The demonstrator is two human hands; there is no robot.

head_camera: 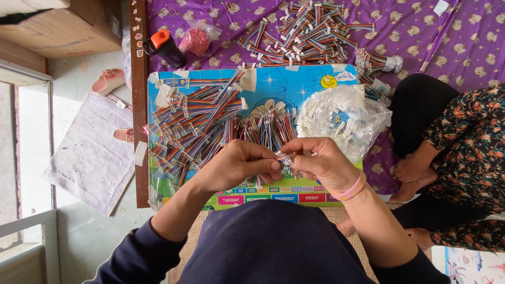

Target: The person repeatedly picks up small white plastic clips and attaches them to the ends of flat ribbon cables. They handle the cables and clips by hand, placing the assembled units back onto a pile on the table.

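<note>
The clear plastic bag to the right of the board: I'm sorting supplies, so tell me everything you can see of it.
The clear plastic bag is thin, crinkled and see-through, lying slumped and open-looking on the right end of the colourful board, partly over the purple patterned cloth. Inside are many small white pieces, too small to identify. Neither hand touches it; the right hand is just below its lower edge.
</note>
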